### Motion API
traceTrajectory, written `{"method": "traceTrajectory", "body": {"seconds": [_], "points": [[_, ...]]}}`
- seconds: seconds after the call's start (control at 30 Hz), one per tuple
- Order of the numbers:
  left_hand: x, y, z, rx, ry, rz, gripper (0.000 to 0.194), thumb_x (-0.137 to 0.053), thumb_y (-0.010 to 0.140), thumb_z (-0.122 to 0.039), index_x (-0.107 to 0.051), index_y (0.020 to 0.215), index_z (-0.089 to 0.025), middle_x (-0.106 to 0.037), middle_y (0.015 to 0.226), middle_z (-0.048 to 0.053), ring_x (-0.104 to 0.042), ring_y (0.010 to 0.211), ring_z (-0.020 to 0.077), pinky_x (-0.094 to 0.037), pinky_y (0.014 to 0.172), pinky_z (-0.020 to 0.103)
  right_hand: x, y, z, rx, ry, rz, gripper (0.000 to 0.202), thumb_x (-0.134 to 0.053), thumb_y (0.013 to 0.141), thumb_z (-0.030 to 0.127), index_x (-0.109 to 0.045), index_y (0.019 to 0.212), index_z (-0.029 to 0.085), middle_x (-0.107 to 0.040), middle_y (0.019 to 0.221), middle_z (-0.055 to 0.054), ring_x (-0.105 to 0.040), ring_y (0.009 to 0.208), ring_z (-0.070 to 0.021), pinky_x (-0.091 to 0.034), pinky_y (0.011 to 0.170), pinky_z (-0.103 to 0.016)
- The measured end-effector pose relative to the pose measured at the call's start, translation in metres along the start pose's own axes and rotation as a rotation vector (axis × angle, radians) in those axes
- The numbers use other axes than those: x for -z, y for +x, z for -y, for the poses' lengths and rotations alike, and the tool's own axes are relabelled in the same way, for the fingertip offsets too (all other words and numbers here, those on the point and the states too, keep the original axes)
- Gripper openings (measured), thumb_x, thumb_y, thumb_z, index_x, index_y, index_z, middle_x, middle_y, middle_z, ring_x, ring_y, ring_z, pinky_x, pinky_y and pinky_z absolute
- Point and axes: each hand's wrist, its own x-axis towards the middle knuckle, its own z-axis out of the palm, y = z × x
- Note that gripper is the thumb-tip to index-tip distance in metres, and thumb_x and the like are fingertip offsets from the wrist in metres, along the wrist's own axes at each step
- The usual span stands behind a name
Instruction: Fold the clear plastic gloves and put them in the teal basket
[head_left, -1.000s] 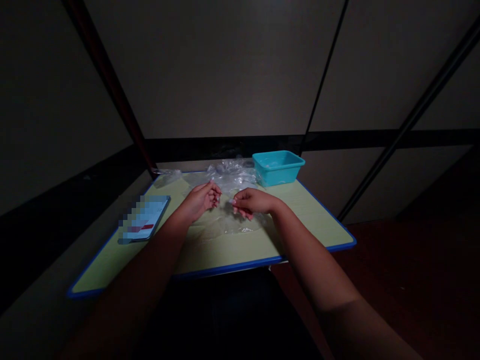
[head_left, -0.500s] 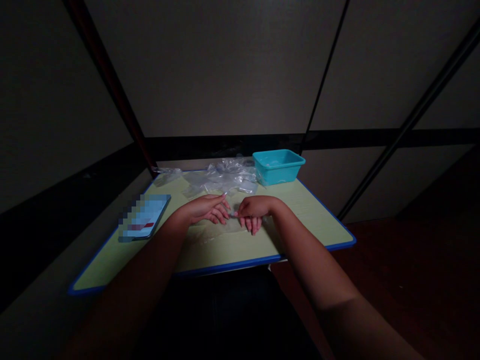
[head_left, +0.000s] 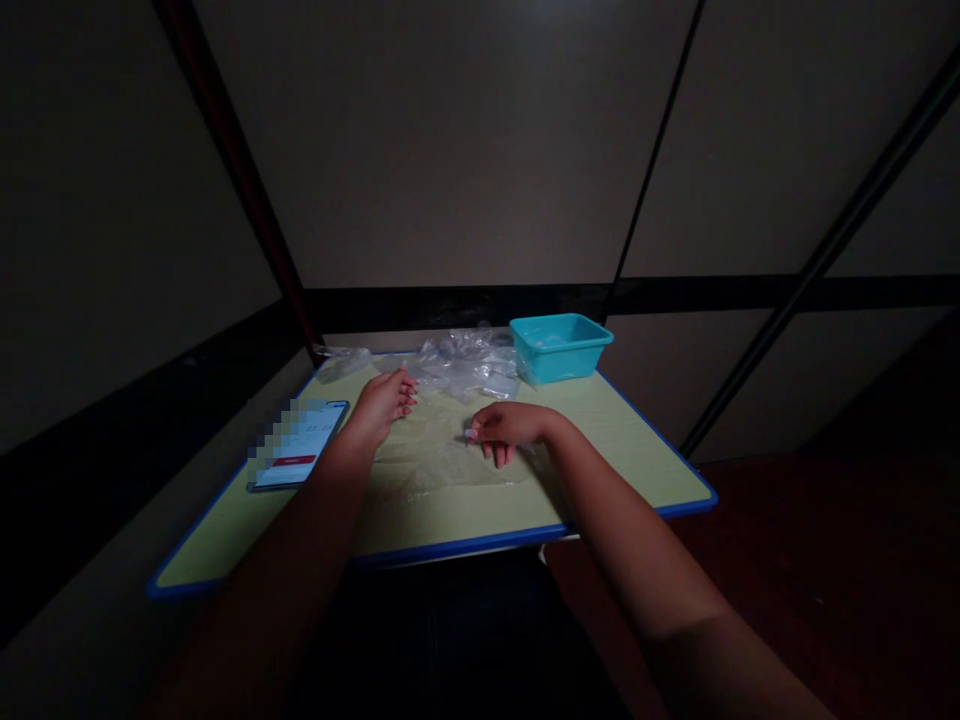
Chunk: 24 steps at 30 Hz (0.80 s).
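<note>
A clear plastic bag (head_left: 442, 455) lies flat on the yellow-green table (head_left: 622, 440), between and below my hands. My right hand (head_left: 504, 430) is over its right part, thumb and forefinger pinched on a small pale piece whose nature is too small to make out. Left of it, my left hand (head_left: 386, 398) is raised a little, its fingers partly curled near the bag's upper left; what its fingertips hold, if anything, cannot be seen. Beyond the hands lies a crumpled heap of clear plastic bags (head_left: 469, 360).
A turquoise basket (head_left: 566, 362) stands at the table's back right. On the left lies a tablet (head_left: 300, 450) with its screen lit, partly pixelated. Another clear plastic piece (head_left: 345, 362) is at the back left corner. A panelled wall (head_left: 450, 150) rises behind the table.
My left hand has moved left and slightly up, away from my right hand, so the gap between them is wider. My right hand has stayed nearly in place. The view has tilted slightly.
</note>
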Motion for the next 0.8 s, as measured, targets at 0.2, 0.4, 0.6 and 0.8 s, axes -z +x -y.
{"method": "traceTrajectory", "body": {"seconds": [0.2, 0.4, 0.6, 0.8], "points": [[0.006, 0.013, 0.018, -0.369, 0.823, -0.1, 0.017, -0.056, 0.073, -0.033, -0.054, 0.063, -0.02, -0.058, 0.065, 0.003, -0.057, 0.071, 0.0199, -0.041, 0.067, 0.028, 0.015, 0.005, -0.007, 0.002, -0.259, -0.491, 0.019, -0.047, 0.089, 0.027, -0.059, 0.091, 0.013, -0.066, 0.075, -0.006, -0.054, 0.05, -0.0078, -0.04, 0.05, -0.018], [0.012, 0.021, 0.031, -0.384, 1.242, -0.131, 0.025, -0.057, 0.076, -0.038, -0.063, 0.09, -0.018, -0.06, 0.099, 0.013, -0.052, 0.1, 0.0295, -0.039, 0.086, 0.035, 0.028, 0.017, -0.026, -0.21, -0.645, -0.734, 0.024, -0.06, 0.078, 0.032, -0.065, 0.09, 0.012, -0.066, 0.097, -0.017, -0.061, 0.087, -0.0243, -0.042, 0.067, -0.027], [0.013, 0.022, 0.036, -0.324, 1.245, -0.143, 0.026, -0.06, 0.073, -0.041, -0.063, 0.092, -0.023, -0.058, 0.105, 0.011, -0.047, 0.104, 0.032, -0.04, 0.081, 0.037, 0.026, 0.018, -0.031, -0.236, -0.676, -0.737, 0.039, -0.068, 0.07, 0.036, -0.063, 0.101, 0.012, -0.061, 0.108, -0.018, -0.06, 0.092, -0.0261, -0.044, 0.07, -0.028], [0.01, 0.024, 0.035, -0.335, 0.933, -0.139, 0.008, -0.064, 0.065, -0.024, -0.057, 0.062, -0.022, -0.058, 0.086, 0.006, -0.049, 0.098, 0.0276, -0.036, 0.088, 0.037, 0.028, 0.023, -0.034, -0.22, -0.687, -0.652, 0.027, -0.066, 0.072, 0.031, -0.066, 0.094, 0.015, -0.067, 0.097, -0.014, -0.061, 0.086, -0.0224, -0.041, 0.065, -0.024]]}}
